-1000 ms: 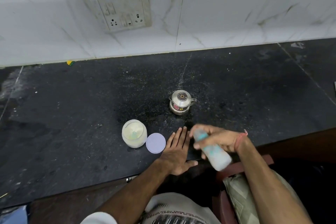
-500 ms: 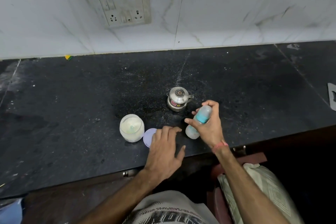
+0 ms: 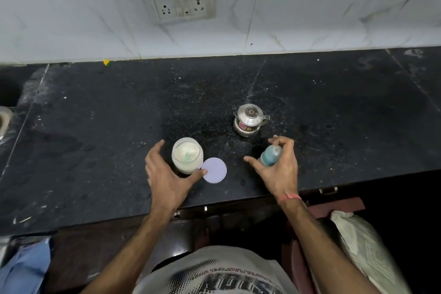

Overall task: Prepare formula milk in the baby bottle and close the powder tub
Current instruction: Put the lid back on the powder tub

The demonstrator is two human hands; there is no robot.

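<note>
Right hand (image 3: 278, 172) clasps the baby bottle (image 3: 270, 155); left hand (image 3: 167, 174) spread – flanking the powder tub (image 3: 187, 155).

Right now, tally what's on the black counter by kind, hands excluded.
Open powder tub: 1
Loose lilac lid: 1
Baby bottle, in the right hand: 1
Steel lidded pot: 1
Total: 4
</note>
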